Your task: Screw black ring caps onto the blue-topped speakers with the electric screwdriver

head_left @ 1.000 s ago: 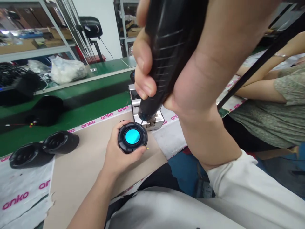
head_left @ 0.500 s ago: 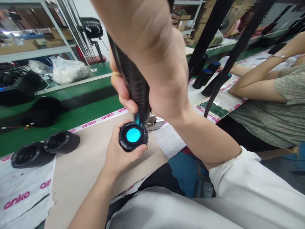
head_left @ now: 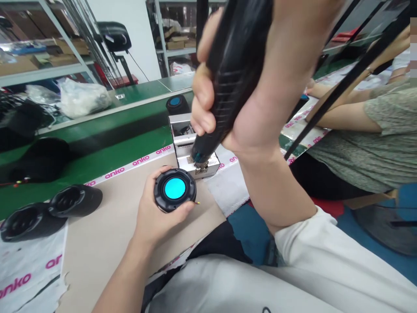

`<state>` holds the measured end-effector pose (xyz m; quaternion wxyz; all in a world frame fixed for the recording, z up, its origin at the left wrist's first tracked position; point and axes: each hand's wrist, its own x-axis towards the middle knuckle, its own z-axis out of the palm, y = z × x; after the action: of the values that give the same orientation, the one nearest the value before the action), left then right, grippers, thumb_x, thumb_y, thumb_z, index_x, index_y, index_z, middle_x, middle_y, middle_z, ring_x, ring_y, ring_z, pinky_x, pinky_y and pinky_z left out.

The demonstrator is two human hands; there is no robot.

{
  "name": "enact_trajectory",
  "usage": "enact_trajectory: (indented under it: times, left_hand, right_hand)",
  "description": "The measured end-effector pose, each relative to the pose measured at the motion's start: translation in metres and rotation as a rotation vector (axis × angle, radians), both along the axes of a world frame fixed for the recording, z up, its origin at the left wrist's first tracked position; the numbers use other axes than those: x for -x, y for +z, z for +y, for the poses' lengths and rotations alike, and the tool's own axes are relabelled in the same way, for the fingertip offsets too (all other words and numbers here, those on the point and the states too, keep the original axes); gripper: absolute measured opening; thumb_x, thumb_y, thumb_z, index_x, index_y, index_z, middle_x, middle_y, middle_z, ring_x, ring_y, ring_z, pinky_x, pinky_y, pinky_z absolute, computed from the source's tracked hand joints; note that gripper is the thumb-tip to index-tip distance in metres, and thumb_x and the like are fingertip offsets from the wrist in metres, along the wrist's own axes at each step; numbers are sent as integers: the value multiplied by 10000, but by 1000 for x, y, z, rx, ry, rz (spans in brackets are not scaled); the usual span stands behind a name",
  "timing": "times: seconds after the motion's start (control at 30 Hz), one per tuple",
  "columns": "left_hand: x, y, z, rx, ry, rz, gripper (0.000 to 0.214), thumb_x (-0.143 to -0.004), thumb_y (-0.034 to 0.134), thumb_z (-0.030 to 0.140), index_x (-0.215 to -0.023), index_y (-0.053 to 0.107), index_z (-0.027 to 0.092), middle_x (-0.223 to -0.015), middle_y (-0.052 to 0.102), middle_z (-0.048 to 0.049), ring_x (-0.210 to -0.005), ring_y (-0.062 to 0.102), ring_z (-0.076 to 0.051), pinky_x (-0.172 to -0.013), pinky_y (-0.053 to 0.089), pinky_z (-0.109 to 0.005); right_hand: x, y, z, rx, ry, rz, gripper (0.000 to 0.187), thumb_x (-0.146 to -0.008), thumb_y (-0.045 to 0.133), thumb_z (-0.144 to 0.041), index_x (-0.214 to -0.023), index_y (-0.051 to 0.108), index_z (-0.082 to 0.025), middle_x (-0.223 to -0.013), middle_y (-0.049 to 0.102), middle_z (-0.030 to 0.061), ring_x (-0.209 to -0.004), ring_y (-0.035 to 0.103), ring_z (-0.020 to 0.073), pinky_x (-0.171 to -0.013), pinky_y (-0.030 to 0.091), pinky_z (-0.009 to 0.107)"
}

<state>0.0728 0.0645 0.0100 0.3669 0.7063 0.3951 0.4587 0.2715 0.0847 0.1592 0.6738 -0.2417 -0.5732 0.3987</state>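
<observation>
Left hand [head_left: 156, 219] is holding a round black part [head_left: 175, 189] near the front edge of the surface [head_left: 107, 243]. The grip is closing round the rim, thumb on the near side, fingers behind. The part is sitting face up with its cyan disc toward the camera, axis roughly vertical.

The surface is showing tan cardboard here. White plastic film [head_left: 19, 269] is lying over its left end, printed "anko" in pink. A tape strip [head_left: 140, 160] is running along the far edge, repeating "anko".

Right hand [head_left: 257, 87] is holding a black screwdriver [head_left: 234, 65], grip fisted tight round the barrel. The long axis is running steeply from upper right down to lower left. The tip is pointing down into a small metal box [head_left: 182, 150] just behind the part; can't tell if it is touching.

Two black shells [head_left: 75, 200] are lying on their sides at the left. Past them a green belt [head_left: 107, 143] is crossing the view. A black cylinder [head_left: 176, 103] with a blue top is standing on the belt behind the box. Another person's arm [head_left: 339, 117] is resting at the right. Shelves [head_left: 29, 69] with cartons and a white bag [head_left: 83, 98] are sitting farthest back.
</observation>
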Motion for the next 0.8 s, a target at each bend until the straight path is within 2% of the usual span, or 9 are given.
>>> enact_trajectory:
  times: [0.07,0.13,0.2,0.27,0.43,0.53,0.6,0.7,0.8]
  left_hand:
    - [0,-2,0,-4,4,-6,792,-678,977,457,-1343,639,190,-1305,782,-122,-1170,788,-316,-1000,629,-408]
    - [1,-3,0,-2,1,-19,802,-678,983,450,-1353,638,188,-1317,782,-126,-1173,790,-312,-1007,624,-405]
    - [1,-4,0,4,-5,-28,804,-681,987,448,-1358,639,191,-1316,786,-123,-1167,793,-305,-1003,622,-397]
    - [1,-5,0,6,-11,-32,803,-682,990,448,-1360,640,195,-1316,788,-119,-1165,795,-299,-1002,622,-390]
    - [1,-5,0,-2,-19,-43,805,-682,994,442,-1362,636,200,-1326,786,-118,-1172,795,-295,-1003,622,-386]
    - [0,-5,0,-1,-17,-49,811,-676,996,452,-1356,635,198,-1329,782,-125,-1175,792,-304,-1004,622,-397]
    - [0,-5,1,8,-16,-56,828,-666,1000,465,-1358,632,197,-1323,781,-128,-1170,791,-310,-999,622,-405]
    - [-1,-4,2,38,-30,-71,860,-647,1012,479,-1363,626,201,-1323,775,-130,-1187,781,-319,-1018,615,-418]
    - [1,-3,4,82,-75,-95,896,-618,1038,479,-1362,615,212,-1326,769,-128,-1209,772,-327,-1032,615,-430]
  right_hand:
    - [-3,-22,7,-81,-173,52,481,-930,756,-685,-813,651,-231,-574,568,-46,-418,491,138,-381,432,289]
    - [-2,-44,18,-62,-316,126,493,-909,793,-675,-741,640,-238,-501,502,-63,-357,444,119,-325,310,275]
    - [0,-60,27,-3,-340,138,520,-898,808,-690,-726,623,-236,-486,482,-70,-349,451,108,-330,290,257]
    - [0,-68,31,36,-302,117,541,-889,809,-713,-731,611,-235,-504,497,-69,-365,470,105,-349,324,247]
    - [-2,-72,30,8,-303,93,592,-936,723,-759,-693,580,-239,-490,448,-69,-352,425,97,-347,301,249]
    - [0,-67,26,37,-310,64,598,-939,703,-774,-697,579,-242,-492,420,-64,-375,416,98,-354,315,248]
    - [3,-55,21,112,-272,28,571,-913,729,-779,-750,599,-247,-518,425,-63,-425,476,111,-374,370,235]
    - [8,-25,12,198,-187,11,545,-880,757,-783,-832,624,-257,-551,447,-61,-500,573,135,-398,434,223]
    - [13,9,-7,192,-133,21,555,-878,746,-792,-831,621,-254,-561,466,-62,-507,585,128,-408,454,216]
